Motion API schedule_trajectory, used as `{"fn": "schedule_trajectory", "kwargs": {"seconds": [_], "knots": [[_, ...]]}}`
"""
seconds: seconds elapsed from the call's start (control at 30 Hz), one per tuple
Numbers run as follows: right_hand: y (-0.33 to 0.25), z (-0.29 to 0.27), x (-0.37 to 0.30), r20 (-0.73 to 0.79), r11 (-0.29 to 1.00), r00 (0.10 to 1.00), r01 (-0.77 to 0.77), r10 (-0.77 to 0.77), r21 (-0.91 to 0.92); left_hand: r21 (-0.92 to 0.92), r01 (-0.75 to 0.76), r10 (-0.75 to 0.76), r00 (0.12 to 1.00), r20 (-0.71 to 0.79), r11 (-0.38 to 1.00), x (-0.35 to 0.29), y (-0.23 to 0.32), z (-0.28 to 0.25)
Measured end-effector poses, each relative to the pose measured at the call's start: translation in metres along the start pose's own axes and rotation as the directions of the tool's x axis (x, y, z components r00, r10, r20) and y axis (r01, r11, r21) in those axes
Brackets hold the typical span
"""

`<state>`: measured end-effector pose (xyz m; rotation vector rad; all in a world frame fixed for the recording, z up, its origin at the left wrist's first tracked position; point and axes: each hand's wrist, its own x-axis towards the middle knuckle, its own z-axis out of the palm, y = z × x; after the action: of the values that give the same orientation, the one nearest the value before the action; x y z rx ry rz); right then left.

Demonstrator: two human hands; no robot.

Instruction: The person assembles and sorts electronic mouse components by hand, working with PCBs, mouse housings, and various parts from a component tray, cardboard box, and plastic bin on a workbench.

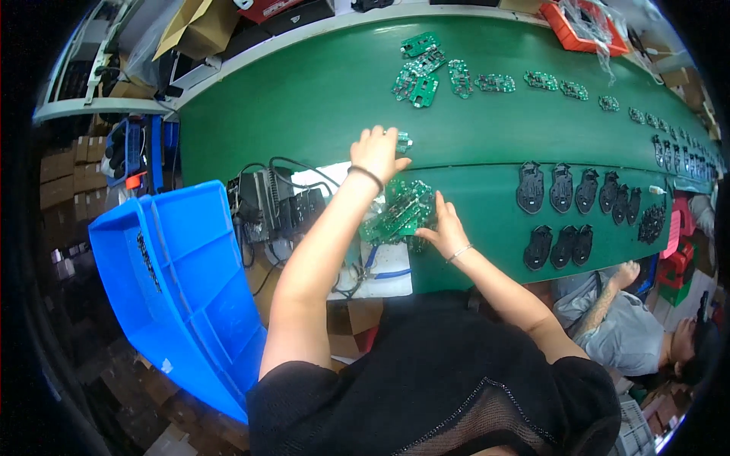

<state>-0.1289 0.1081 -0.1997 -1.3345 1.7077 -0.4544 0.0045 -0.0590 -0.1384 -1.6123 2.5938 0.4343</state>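
My left hand is closed around the edge of a small green circuit board, which shows partly beyond the fingers above the green table. Nearer to me lies a loose pile of green circuit boards, overlapping at odd angles. My right hand grips the right side of this pile, its thumb over the near edge and its fingers along the far side. Under the pile is a white sheet, with blue-handled pliers on it. The boards hide part of the tool.
A large blue bin stands left of the table. Cabled black equipment sits by my left forearm. More circuit boards lie across the far table. Black plastic shells stand in rows at right, near another person.
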Motion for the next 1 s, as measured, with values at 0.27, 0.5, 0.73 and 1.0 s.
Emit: {"fn": "schedule_trajectory", "kwargs": {"seconds": [0.27, 0.5, 0.73, 1.0], "knots": [[0.001, -0.114, 0.170, -0.452, 0.878, 0.799, 0.186, -0.396, -0.442, 0.107, -0.008, -0.004, 0.994, 0.110, 0.994, 0.072, -0.028, 0.035], [-0.010, -0.133, 0.249, -0.464, 0.704, 0.864, -0.206, -0.194, -0.679, -0.916, 0.336, -0.511, 0.760, 0.401, -0.219, 0.142, -0.107, 0.028], [-0.016, -0.122, 0.233, -0.500, 0.891, 0.860, -0.300, 0.098, -0.341, -0.736, 0.676, -0.672, 0.539, 0.508, -0.014, 0.128, -0.106, 0.022], [-0.005, -0.136, 0.208, -0.097, 0.625, 0.863, 0.277, -0.496, -0.730, -0.001, 0.028, -0.028, 0.999, -0.044, 1.000, 0.123, -0.109, 0.003]]}}
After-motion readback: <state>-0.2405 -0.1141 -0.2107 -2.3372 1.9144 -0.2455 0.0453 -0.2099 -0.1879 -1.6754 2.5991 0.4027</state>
